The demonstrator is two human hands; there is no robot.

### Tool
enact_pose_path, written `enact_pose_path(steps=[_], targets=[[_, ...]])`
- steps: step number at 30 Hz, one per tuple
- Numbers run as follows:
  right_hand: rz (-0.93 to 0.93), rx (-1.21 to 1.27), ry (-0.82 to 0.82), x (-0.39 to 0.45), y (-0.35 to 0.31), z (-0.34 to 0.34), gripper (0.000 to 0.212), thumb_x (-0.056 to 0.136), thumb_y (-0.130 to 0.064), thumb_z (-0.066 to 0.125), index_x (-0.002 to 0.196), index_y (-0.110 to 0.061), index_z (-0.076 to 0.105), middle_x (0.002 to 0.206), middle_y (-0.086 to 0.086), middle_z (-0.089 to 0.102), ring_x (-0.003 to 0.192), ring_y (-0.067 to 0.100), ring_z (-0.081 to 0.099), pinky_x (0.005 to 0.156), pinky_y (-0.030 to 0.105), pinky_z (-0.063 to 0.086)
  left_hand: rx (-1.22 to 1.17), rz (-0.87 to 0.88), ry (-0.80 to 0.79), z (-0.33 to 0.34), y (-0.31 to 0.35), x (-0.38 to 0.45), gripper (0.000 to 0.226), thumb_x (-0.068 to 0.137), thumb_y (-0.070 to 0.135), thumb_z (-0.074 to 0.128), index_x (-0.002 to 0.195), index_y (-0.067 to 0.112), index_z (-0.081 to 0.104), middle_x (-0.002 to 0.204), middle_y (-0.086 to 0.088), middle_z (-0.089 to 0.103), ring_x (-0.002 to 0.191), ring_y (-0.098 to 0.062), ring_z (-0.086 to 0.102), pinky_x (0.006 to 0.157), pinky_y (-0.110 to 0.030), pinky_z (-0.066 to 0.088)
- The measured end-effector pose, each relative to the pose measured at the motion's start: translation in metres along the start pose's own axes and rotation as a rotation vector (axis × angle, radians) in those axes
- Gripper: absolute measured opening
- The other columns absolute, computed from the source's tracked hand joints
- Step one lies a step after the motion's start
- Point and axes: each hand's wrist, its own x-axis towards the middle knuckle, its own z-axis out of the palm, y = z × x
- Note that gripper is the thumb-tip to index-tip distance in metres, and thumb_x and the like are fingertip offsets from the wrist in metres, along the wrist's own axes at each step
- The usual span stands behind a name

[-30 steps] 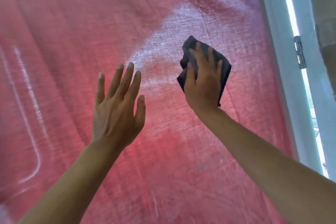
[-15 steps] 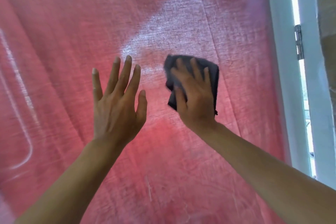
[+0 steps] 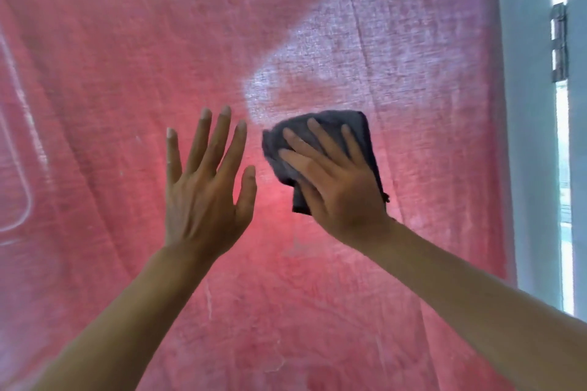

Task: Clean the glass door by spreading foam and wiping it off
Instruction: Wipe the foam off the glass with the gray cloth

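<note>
Grey cloth (image 3: 320,143) lies under right hand (image 3: 340,187).

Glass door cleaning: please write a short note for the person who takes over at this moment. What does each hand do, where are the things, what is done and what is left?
Left hand: open, fingers spread, raised at the glass door, holding nothing.
Right hand: flat on the folded dark cloth, pressing it to the glass, right of the left hand.
Red curtain hangs behind the pane; white frame and hinge on the right.
Done: no thick foam remains visible.
Left: thin white streaks at the far left and low centre; wipe them.
</note>
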Motion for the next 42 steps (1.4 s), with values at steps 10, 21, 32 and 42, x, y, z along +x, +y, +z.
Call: enact_pose_path(steps=[10,21,32,42], targets=[[0.42,0.032,0.2,-0.021,0.001,-0.005,0.035,0.105,-0.015,0.049,0.137,-0.012,0.063,0.154,0.002,0.051,0.151,0.033,0.034,0.124,0.059,0.018,0.028,0.012,-0.036,-0.001,0.014,-0.02,0.056,0.105,0.027,0.044,0.157,0.006,0.037,0.167,-0.013,0.026,0.156,-0.033,0.02,0.124,-0.065,0.011],[0.551,-0.016,0.267,-0.056,-0.008,-0.001,0.035,0.108,-0.019,0.044,0.138,-0.012,0.061,0.155,0.003,0.049,0.152,0.029,0.031,0.126,0.058,0.013,0.018,0.105,-0.064,-0.007,-0.002,-0.068,0.057,0.106,0.03,0.043,0.157,0.006,0.037,0.167,-0.014,0.025,0.156,-0.034,0.019,0.125,-0.063,0.01],[0.487,-0.014,0.214,-0.073,-0.04,0.01,0.034,0.105,-0.015,0.048,0.137,-0.014,0.062,0.155,0.004,0.049,0.152,0.028,0.031,0.123,0.059,0.017,-0.02,0.1,-0.074,-0.016,-0.008,-0.08,0.058,0.104,0.029,0.047,0.156,0.006,0.039,0.167,-0.011,0.026,0.157,-0.031,0.019,0.125,-0.062,0.011],[0.014,-0.01,-0.051,-0.105,-0.096,0.027,0.035,0.109,-0.023,0.043,0.138,-0.019,0.063,0.158,-0.003,0.046,0.153,0.021,0.03,0.123,0.05,0.018,0.005,0.128,-0.077,-0.03,-0.036,-0.111,0.059,0.103,0.03,0.044,0.156,0.006,0.038,0.168,-0.011,0.027,0.157,-0.03,0.02,0.124,-0.065,0.011]])
